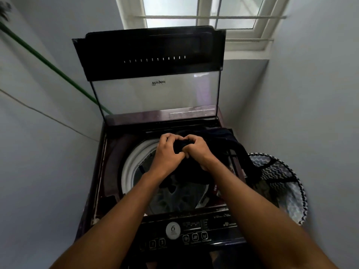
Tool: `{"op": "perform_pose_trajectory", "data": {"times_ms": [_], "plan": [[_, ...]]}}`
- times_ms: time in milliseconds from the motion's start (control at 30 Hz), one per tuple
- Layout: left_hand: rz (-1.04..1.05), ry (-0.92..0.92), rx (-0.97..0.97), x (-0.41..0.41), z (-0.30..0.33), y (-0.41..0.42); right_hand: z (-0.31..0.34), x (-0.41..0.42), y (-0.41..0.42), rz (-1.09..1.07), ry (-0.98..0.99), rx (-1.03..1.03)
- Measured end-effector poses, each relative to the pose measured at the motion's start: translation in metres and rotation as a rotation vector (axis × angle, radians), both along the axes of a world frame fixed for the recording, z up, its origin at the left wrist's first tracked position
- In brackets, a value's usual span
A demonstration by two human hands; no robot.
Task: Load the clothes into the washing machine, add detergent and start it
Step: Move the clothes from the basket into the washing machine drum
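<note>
A dark top-loading washing machine (114,152) stands in front of me with its glass lid (155,94) raised upright. The drum opening has a white rim (128,167), and the metal drum floor shows below. Above the opening, my left hand (167,154) and my right hand (196,150) are side by side, both gripping a dark garment (223,144). The garment trails over the machine's right edge down toward a laundry basket (287,183). The control panel (186,233) with its buttons lies along the near edge.
The zigzag-patterned basket sits on the floor to the right, against the wall, with more dark cloth in it. A green pole (48,63) leans across the left wall. A window (204,14) is behind the machine. Walls close in on both sides.
</note>
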State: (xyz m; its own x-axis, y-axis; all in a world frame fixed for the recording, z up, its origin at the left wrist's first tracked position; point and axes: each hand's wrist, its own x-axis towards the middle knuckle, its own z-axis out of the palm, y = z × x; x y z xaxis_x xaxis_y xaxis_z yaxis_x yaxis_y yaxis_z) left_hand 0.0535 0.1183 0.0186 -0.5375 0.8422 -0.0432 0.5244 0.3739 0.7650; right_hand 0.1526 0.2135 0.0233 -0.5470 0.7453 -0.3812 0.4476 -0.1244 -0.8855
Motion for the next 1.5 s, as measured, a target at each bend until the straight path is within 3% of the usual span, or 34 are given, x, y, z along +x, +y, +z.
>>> {"op": "perform_pose_trajectory", "data": {"times_ms": [200,300,400,600,733,867,1000,1233,1300,1400,1500], "plan": [[-0.126,-0.060,-0.292,0.005,-0.037,-0.015,-0.040,0.011,-0.013,0.215,-0.250,0.126],[-0.221,-0.070,-0.331,0.015,-0.041,-0.011,-0.046,0.020,-0.011,0.189,-0.260,0.118],[-0.295,-0.079,-0.318,0.026,-0.036,0.005,-0.032,0.031,0.002,0.117,-0.213,0.086],[-0.314,-0.062,-0.164,0.058,-0.022,0.053,-0.005,0.068,0.050,-0.022,-0.199,0.494],[-0.371,0.040,-0.088,0.084,-0.024,0.088,-0.013,0.103,0.081,-0.194,-0.340,0.596],[-0.437,0.139,-0.256,0.105,-0.025,0.114,-0.037,0.126,0.101,-0.300,-0.437,0.320],[-0.460,0.156,-0.435,0.117,-0.022,0.124,-0.053,0.134,0.110,-0.255,-0.470,0.131],[-0.426,0.114,-0.436,0.109,-0.029,0.122,-0.069,0.124,0.125,-0.324,-0.172,-0.267],[-0.404,0.079,-0.424,0.105,-0.033,0.118,-0.063,0.121,0.120,-0.278,-0.210,-0.184],[-0.361,0.024,-0.382,0.100,-0.037,0.112,-0.050,0.114,0.115,-0.332,-0.287,0.140],[-0.271,-0.158,-0.300,0.099,-0.030,0.106,-0.033,0.098,0.102,-0.327,-0.276,0.402]]}}
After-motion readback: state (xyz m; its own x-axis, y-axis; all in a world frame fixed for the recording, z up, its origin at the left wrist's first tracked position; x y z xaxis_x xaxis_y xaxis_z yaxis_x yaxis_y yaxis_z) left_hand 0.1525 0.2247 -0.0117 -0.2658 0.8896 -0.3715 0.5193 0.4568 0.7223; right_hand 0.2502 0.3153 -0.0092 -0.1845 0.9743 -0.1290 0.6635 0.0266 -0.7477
